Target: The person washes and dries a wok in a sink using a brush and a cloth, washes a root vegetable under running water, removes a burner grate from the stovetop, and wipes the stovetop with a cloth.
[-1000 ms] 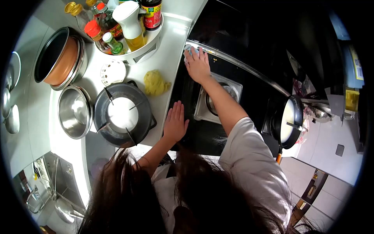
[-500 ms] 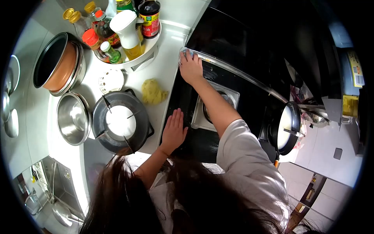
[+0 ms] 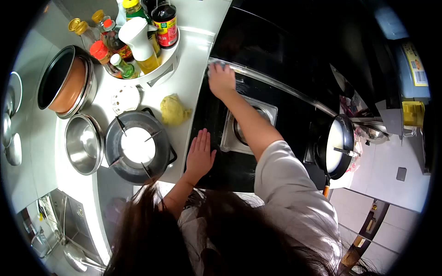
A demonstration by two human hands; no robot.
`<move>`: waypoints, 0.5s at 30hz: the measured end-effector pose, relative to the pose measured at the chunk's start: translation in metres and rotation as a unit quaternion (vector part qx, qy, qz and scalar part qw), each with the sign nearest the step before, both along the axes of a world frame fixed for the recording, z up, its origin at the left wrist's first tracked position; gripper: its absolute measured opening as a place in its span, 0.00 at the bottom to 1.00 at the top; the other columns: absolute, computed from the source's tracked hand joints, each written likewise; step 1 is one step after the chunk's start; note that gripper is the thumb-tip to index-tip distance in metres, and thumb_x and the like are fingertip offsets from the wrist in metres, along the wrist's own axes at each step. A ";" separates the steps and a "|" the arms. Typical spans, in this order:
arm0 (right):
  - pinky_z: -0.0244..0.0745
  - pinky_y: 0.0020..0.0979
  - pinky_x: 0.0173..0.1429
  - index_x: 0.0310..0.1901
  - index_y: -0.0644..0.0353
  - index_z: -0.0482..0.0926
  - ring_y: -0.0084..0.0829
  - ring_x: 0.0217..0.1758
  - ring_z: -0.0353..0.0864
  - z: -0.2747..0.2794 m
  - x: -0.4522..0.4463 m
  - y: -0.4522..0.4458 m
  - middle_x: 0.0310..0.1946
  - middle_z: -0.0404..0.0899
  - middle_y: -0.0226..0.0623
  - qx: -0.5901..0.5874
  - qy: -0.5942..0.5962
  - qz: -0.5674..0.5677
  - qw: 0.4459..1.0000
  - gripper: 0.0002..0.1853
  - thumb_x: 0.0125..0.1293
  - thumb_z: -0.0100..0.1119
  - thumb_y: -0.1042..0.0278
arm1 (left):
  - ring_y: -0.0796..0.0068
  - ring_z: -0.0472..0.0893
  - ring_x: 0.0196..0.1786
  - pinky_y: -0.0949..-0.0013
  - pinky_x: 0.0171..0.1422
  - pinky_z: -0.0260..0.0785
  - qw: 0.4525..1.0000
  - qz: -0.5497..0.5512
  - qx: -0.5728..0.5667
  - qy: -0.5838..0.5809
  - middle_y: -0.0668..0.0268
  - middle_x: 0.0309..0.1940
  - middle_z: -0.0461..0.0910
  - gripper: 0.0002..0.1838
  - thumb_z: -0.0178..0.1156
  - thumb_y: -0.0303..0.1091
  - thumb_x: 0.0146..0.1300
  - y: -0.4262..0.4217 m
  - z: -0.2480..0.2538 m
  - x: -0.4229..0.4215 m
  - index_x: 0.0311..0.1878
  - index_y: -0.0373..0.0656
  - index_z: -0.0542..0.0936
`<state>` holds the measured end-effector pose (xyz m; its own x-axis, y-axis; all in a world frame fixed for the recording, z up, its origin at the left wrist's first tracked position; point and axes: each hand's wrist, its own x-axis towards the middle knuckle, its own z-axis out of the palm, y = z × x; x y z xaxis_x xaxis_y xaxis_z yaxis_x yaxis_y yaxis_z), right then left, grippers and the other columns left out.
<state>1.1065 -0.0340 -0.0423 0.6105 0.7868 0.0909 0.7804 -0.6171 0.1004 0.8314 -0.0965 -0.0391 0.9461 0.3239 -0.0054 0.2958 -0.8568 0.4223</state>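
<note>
My right hand [image 3: 222, 80] presses a pale bluish cleaning cloth [image 3: 212, 61] against the far left corner of the black cooktop [image 3: 216, 122], by the metal strip [image 3: 276, 83] along its back. Most of the cloth is hidden under my curled fingers. My left hand [image 3: 200, 154] lies flat on the cooktop's left side, holding nothing, fingers stretched forward. Between my right forearm and my left hand sits a bare burner with a square metal tray [image 3: 228, 138], partly covered by the arm. A crumpled yellow cloth [image 3: 173, 110] rests on the white counter left of the cooktop.
Left on the counter are a dark round burner stand [image 3: 113, 149], steel bowls [image 3: 83, 143], stacked pots [image 3: 71, 87] and a small patterned dish [image 3: 125, 100]. Bottles crowd a white rack [image 3: 159, 76] behind. A frying pan [image 3: 338, 147] with white contents sits at right.
The whole view has shifted slightly. My right hand stays on the cloth at the corner, its fingers now more bent. My left hand remains flat on the cooktop.
</note>
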 end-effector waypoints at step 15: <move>0.58 0.43 0.63 0.59 0.57 0.73 0.43 0.62 0.63 0.015 0.012 -0.016 0.60 0.68 0.35 -0.045 0.071 -0.090 0.992 0.20 0.71 0.42 0.59 | 0.52 0.52 0.76 0.54 0.77 0.46 1.000 -0.005 0.012 -0.023 0.47 0.73 0.52 0.35 0.52 0.42 0.67 0.000 -0.006 0.006 0.70 0.28 0.56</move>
